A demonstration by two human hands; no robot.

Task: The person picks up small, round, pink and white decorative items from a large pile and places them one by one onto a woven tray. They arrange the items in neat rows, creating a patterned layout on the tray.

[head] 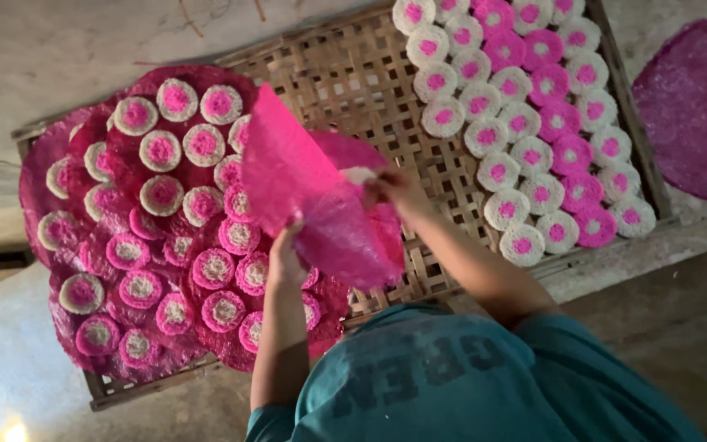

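We find the fingers of the left hand (286, 245) pinched together on the lower edge of a large pink sheet (304, 184), a thin round wafer held tilted above the woven bamboo tray (353, 82). The fingers of the right hand (394, 187) are closed on the same sheet at its right side, near a pale patch; whether they also grip a small item there we cannot tell. The sheet therefore lies between the two hands, rising up and to the left from the fingers, with its upper edge standing clear of the tray. Its longer visible line runs from upper left to lower right. A second pink sheet appears to lie behind or under it, touching it; the two cannot be cleanly separated by eye. The left hand sits lower and nearer the wearer's body; the right hand is further out over the bare middle of the tray.

To the left, dark red sheets (67, 237) overlap on the tray and carry small round pink-and-white cakes (161, 151). To the right, further small cakes (525, 98) lie in close rows directly on the weave. One more dark pink sheet (693, 106) lies off the tray at far right, on the pale ground. A teal shirt (468, 385) fills the lower frame.
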